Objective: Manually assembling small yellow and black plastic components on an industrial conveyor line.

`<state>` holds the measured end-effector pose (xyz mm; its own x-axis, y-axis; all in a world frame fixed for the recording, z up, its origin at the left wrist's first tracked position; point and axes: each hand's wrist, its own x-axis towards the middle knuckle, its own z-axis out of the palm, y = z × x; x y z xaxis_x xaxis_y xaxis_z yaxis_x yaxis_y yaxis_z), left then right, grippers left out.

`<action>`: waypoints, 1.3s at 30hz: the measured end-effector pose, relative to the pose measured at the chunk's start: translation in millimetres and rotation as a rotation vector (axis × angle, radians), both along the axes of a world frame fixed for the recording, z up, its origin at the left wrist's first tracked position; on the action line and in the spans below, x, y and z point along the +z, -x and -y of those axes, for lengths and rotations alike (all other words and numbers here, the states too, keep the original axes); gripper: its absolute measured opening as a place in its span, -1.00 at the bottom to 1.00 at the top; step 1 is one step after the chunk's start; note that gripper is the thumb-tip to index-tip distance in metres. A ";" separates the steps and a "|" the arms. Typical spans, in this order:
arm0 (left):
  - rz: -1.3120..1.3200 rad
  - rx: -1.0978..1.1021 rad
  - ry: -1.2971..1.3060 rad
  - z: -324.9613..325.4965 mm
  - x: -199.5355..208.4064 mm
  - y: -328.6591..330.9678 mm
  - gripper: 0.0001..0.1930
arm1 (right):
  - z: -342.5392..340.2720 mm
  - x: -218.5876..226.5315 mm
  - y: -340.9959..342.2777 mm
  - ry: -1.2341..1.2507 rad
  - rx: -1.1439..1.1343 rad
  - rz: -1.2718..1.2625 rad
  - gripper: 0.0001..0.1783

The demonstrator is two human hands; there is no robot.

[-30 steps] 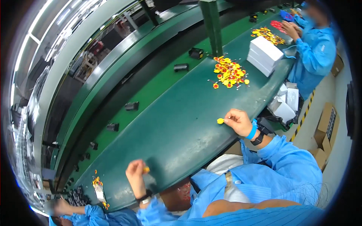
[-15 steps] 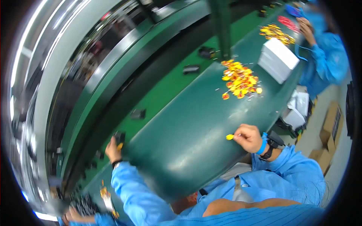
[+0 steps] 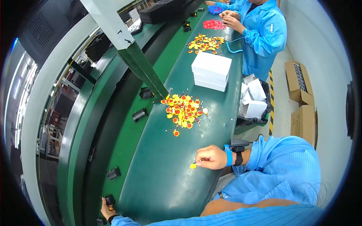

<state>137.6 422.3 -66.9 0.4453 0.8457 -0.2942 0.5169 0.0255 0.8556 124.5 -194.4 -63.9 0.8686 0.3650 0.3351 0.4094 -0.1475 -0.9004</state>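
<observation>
My left hand is at the lower left, over the edge of the green conveyor strip. Its fingers close around a small black block-shaped part, and a bit of yellow-orange shows under it. Above the dark green work surface, my right hand pinches a small yellow disc-like piece between thumb and fingertips. Farther up the surface lies a loose pile of yellow and red discs with thin wires. A single yellow-red disc rests just apart from the pile's near side.
More black parts lie along the conveyor. A green-and-white post rises beside the pile. Beyond stand white boxes, another disc pile and a co-worker in blue. A bin and cartons are at right.
The whole view has swung, so the pile and boxes appear farther left. My left hand and the black part now sit lower, near the picture's rim. My right hand keeps pinching the yellow piece.
</observation>
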 end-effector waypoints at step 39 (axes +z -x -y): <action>0.721 -0.906 -0.073 411.7 84.3 130.5 -0.85 | -32.0 78.5 58.4 -0.483 0.289 -0.537 -0.93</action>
<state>7.1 10.6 17.4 0.9409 0.1357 0.3103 -0.2871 -0.1662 0.9434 66.1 -162.4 14.5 0.8494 0.5225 0.0748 -0.1386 0.3575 -0.9236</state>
